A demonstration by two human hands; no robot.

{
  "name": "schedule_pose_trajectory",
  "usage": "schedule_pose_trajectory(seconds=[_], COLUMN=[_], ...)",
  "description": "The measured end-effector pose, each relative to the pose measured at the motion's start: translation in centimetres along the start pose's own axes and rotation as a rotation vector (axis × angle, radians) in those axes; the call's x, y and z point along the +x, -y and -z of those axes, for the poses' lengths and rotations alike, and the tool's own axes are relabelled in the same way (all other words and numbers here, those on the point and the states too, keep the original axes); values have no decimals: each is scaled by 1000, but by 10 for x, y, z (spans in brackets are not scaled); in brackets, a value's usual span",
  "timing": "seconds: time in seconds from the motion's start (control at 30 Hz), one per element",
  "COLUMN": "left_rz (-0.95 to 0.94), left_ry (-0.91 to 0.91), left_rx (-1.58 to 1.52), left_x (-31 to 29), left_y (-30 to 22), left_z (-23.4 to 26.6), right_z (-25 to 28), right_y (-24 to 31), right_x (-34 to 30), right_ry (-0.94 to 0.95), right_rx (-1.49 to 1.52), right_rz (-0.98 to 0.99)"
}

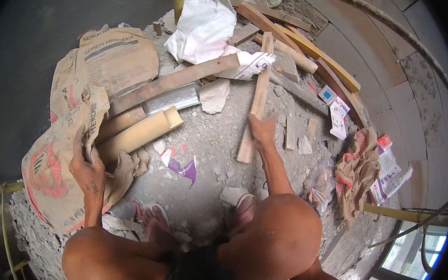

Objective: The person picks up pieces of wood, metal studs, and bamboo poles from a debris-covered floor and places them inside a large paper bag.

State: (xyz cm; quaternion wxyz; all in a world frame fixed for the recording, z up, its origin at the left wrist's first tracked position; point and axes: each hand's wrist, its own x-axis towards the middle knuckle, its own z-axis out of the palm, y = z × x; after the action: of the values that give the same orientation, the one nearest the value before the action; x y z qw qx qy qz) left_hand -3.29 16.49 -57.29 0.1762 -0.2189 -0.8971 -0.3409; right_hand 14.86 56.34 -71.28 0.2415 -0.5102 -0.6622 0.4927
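Observation:
My left hand (87,168) grips the edge of a brown paper sack (60,152) with red print, at its open mouth. Two pale tubes (142,133), a wooden board (181,77) and a silvery roll (177,101) stick out of that mouth; their far ends are hidden in the sack. At the middle, my right hand (262,127) is closed around a narrow wooden strip (261,84), which slants away from me over the rubble. The hand is slightly blurred.
White plastic sacking (205,23) and several wooden boards (316,55) lie at the back. Crumpled brown paper (357,167) and white packaging (389,173) lie at the right. Broken chunks (214,95) and a purple scrap (184,169) litter the ground. A yellow pole (178,0) stands behind.

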Motion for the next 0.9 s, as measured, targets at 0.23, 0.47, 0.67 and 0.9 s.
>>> schedule_pose_trajectory(seconds=[0.23,0.47,0.67,0.9], left_rz=[57,78,-33,40], left_ry=[-119,-155,-210,-86], left_rx=[-47,18,-3,56], left_x=[2,18,26,7], left_y=[0,2,-2,-20], left_z=[-10,-7,18,38], right_z=[127,171,119,-102], right_y=[-13,-32,49,138], right_x=[-35,-103,-118,-115], right_ry=[56,-71,334,592], right_rx=[210,-298,-500,-708], right_rz=[-67,286,893,1646])
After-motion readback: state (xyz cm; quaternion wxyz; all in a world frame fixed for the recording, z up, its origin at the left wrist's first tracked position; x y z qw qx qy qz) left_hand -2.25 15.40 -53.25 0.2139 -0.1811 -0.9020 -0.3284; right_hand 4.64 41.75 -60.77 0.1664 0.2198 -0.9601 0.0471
